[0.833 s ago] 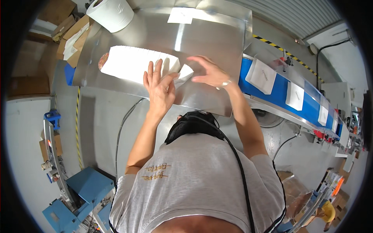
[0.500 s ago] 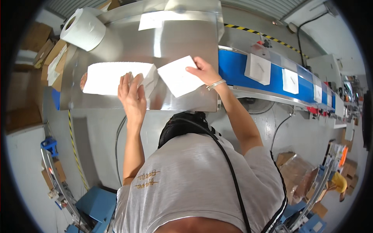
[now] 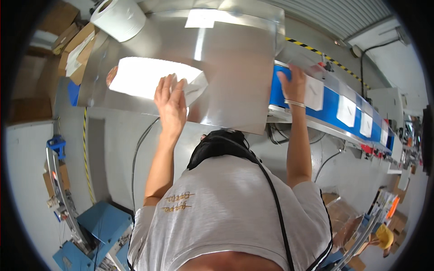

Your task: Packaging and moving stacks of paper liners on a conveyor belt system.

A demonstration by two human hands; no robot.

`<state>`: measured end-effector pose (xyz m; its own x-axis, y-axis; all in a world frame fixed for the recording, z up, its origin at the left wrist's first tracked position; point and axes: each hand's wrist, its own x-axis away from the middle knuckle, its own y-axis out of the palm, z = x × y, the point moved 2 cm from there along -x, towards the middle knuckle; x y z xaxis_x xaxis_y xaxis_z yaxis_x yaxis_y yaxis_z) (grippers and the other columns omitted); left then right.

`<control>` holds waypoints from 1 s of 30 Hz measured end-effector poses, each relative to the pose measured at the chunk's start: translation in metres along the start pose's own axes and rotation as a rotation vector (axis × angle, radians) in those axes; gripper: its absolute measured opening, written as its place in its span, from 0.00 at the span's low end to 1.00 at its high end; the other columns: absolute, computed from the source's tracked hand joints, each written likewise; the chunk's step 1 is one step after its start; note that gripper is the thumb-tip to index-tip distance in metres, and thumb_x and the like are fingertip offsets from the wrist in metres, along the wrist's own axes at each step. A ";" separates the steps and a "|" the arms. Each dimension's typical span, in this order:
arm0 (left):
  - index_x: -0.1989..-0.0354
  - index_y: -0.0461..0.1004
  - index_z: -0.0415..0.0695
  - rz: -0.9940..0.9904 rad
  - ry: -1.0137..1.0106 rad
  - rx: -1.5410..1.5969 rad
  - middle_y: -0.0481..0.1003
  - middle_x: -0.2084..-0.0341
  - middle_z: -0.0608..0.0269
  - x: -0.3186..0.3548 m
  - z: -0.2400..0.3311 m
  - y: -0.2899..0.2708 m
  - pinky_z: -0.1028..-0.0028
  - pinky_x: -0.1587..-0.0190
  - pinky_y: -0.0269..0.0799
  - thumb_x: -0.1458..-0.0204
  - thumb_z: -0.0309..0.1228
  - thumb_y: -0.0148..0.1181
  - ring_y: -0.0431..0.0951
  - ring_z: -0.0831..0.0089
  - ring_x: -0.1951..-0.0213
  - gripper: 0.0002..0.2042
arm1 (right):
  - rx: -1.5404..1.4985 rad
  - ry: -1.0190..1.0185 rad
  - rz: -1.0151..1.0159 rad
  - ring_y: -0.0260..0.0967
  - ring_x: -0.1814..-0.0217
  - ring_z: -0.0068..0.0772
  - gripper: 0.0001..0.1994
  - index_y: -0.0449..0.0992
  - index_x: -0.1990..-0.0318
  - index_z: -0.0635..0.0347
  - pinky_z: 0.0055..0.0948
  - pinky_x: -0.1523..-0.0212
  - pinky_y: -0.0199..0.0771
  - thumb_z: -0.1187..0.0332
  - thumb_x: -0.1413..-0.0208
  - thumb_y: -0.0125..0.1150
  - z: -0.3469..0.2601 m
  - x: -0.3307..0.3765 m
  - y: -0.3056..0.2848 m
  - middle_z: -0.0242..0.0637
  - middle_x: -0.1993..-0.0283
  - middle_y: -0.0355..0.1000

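Note:
A long row of white paper-like packets (image 3: 144,77), pressed together, lies on the metal table. My left hand (image 3: 171,97) rests over its right part, fingers spread; the end piece leans open beside the fingertips. A rounded reddish-brown thing (image 3: 111,77) pokes out at the row's left end. My right hand (image 3: 294,83) is over the near end of the blue conveyor belt (image 3: 277,86), thumb apart from the fingers, nothing visible between them. Just right of it lies a flat white packet (image 3: 315,94) with a small grey mark; whether the hand touches it is hidden.
Several more packets, one a marked white packet (image 3: 346,111), lie spaced along the belt. A large white roll (image 3: 124,20) stands on the table's far left corner, and a white sheet (image 3: 200,18) lies at the back. Cardboard boxes (image 3: 83,54) are left of the table.
My right hand has moved right from the table to the belt; the white packet it held no longer shows in its fingers. My left hand stays on the row. The view has shifted.

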<state>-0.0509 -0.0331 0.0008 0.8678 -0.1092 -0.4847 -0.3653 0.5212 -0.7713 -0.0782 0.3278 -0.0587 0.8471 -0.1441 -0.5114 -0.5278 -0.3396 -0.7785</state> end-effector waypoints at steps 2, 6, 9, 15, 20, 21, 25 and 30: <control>0.56 0.76 0.45 0.026 0.023 -0.035 0.66 0.46 0.50 0.002 -0.002 0.003 0.56 0.41 0.56 0.54 0.18 0.55 0.61 0.48 0.42 0.16 | -0.504 0.086 -0.347 0.67 0.48 0.38 0.23 0.69 0.48 0.55 0.35 0.47 0.65 0.65 0.53 0.65 -0.060 -0.005 0.020 0.40 0.49 0.68; 0.59 0.77 0.45 0.041 0.051 -0.031 0.65 0.46 0.49 0.005 -0.006 0.002 0.53 0.41 0.54 0.55 0.18 0.55 0.59 0.46 0.41 0.15 | -0.940 -0.040 -0.715 0.63 0.44 0.37 0.23 0.69 0.48 0.52 0.34 0.45 0.64 0.66 0.54 0.65 -0.155 -0.012 0.055 0.37 0.46 0.65; 0.56 0.76 0.46 -0.052 0.113 -0.091 0.61 0.43 0.47 0.003 0.000 -0.003 0.50 0.39 0.47 0.55 0.22 0.58 0.54 0.45 0.38 0.15 | -0.852 -0.239 -0.849 0.61 0.42 0.37 0.23 0.68 0.47 0.52 0.34 0.44 0.63 0.68 0.54 0.65 -0.177 -0.022 0.064 0.37 0.44 0.64; 0.48 0.69 0.45 -0.018 -0.029 -0.017 0.59 0.43 0.45 -0.008 -0.017 -0.003 0.54 0.39 0.49 0.54 0.24 0.59 0.53 0.45 0.39 0.21 | -1.187 0.371 -0.832 0.66 0.54 0.21 0.20 0.67 0.48 0.61 0.23 0.54 0.68 0.65 0.47 0.62 -0.129 0.005 0.061 0.31 0.55 0.70; 0.55 0.75 0.45 -0.001 -0.030 -0.013 0.67 0.48 0.49 -0.006 -0.021 -0.005 0.55 0.40 0.54 0.54 0.19 0.55 0.61 0.47 0.42 0.16 | -0.610 0.732 -0.362 0.60 0.71 0.20 0.18 0.72 0.62 0.64 0.25 0.68 0.66 0.57 0.48 0.62 -0.014 0.019 0.018 0.31 0.70 0.71; 0.55 0.75 0.45 0.009 -0.024 -0.018 0.68 0.48 0.48 -0.006 -0.024 -0.006 0.55 0.40 0.54 0.54 0.19 0.55 0.62 0.47 0.42 0.16 | -0.463 0.745 -0.330 0.63 0.71 0.24 0.19 0.72 0.61 0.64 0.27 0.66 0.67 0.54 0.49 0.62 0.017 0.021 0.013 0.35 0.70 0.71; 0.57 0.76 0.46 0.035 -0.003 -0.007 0.68 0.48 0.48 -0.007 -0.021 -0.002 0.54 0.40 0.54 0.55 0.18 0.56 0.62 0.47 0.42 0.16 | 0.417 0.494 0.010 0.69 0.60 0.47 0.26 0.73 0.58 0.62 0.40 0.56 0.68 0.47 0.54 0.61 0.074 0.032 -0.014 0.48 0.61 0.73; 0.61 0.78 0.48 0.027 0.011 0.017 0.65 0.46 0.48 -0.006 -0.019 -0.003 0.51 0.39 0.48 0.56 0.18 0.56 0.57 0.47 0.39 0.14 | -0.399 0.133 -0.318 0.68 0.49 0.43 0.25 0.70 0.49 0.61 0.36 0.49 0.68 0.61 0.55 0.67 -0.036 -0.006 0.016 0.47 0.52 0.71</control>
<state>-0.0614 -0.0501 -0.0012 0.8539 -0.1040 -0.5099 -0.3829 0.5381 -0.7509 -0.0897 0.2896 -0.0545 0.9757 -0.0847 -0.2019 -0.2014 -0.7094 -0.6755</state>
